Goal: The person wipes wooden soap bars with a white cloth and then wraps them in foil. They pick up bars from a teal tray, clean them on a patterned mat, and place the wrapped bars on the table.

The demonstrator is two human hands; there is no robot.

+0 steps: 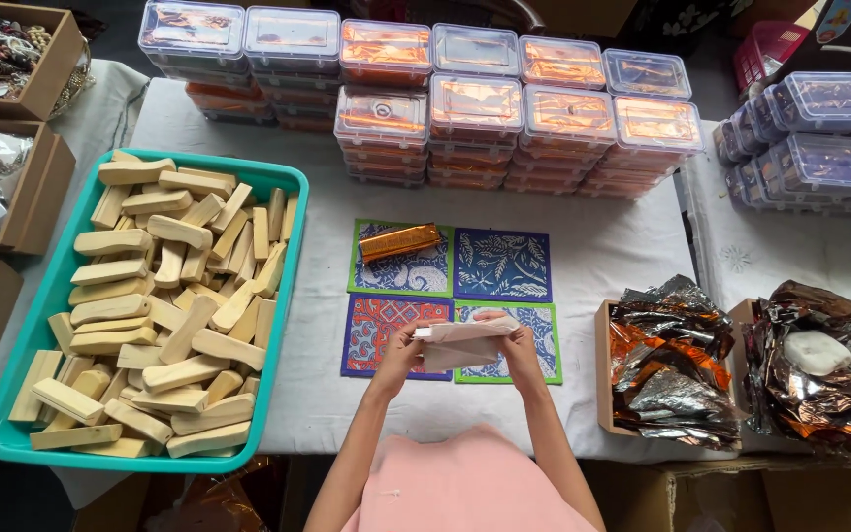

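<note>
Left hand [401,353] and right hand [521,350] both clamped on one pale pinkish paper-wrapped bar [465,342], held above white-clothed table [603,246]; long axis left-right. Beneath: four patterned square mats [502,264]; one copper foil-wrapped bar [400,242] on upper-left mat. One teal tray of wooden blocks [288,182] at left.

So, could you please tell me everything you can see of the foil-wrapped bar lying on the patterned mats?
The foil-wrapped bar is a small oblong block in shiny copper-orange foil with creased, glinting folds. It lies flat and slightly askew on the green-edged blue mat, the upper left of four patterned mats, near that mat's top edge. Only the mat touches it; both hands are lower down, apart from it. What is inside the foil cannot be seen.
</note>
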